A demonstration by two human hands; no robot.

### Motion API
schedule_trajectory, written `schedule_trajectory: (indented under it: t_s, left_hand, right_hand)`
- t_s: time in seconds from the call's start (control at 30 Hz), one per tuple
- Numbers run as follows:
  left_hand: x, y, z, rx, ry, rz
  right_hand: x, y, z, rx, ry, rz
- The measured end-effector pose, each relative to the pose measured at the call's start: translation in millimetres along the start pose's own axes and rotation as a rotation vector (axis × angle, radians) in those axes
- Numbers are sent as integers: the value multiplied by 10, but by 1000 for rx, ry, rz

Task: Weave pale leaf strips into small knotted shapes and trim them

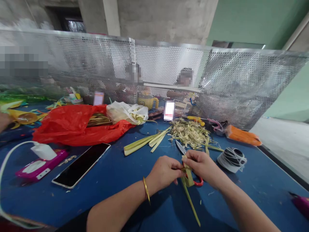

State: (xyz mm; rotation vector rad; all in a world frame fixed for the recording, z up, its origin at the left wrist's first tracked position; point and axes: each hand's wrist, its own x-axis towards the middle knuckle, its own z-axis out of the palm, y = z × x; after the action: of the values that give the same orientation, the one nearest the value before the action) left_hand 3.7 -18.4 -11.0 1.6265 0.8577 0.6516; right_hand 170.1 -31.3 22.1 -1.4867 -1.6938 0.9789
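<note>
Where the thin stem [191,203] hangs: nearest me, it runs from below my fingers toward the near edge of the surface [113,193]; I'd leave that end loose, since tugging it would probably twist the folds above.
Leaf strip [190,179]: folded and flattish, between my hands, over the near half of the surface and right of its middle; whether strip and stem are one piece, I can't tell.
Left hand [165,170]: thumb and fingertips closed in a pinch at the strip's left side; its best use, I judge, is pinning the fold so that nothing slips.
Right hand [204,167]: thumb and forefinger pressed together on the strip's upper end; a slow, even pull from here should flatten the crease, while a sharp one could split the fibres.
Scissors [180,148]: just behind the strip, blades toward the far edge, a red loop showing on the right; with my knuckles so near, I'd mind the points.
Phone [80,166]: well left of my hands, toward the left edge, out of the way.
Thread spool [232,160]: beyond my right wrist, near the right edge, some strands loose; I'd watch that none snags.
Cut stalks [147,140]: past my left hand, toward the middle of the surface.
Shavings pile [189,133]: beyond the blades, toward the far edge.
Mesh partition [169,61]: standing along the far edge.
</note>
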Motion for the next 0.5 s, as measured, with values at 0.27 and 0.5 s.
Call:
schedule_trajectory:
  t_s: [0.27, 0.5]
  left_hand:
    - [-8, 118, -8, -271, -129, -43]
    - [-17, 177, -59, -315, -133, -26]
  right_hand:
    - [55, -70, -74, 468, 380, 173]
    - [86, -15, -68, 588, 547, 180]
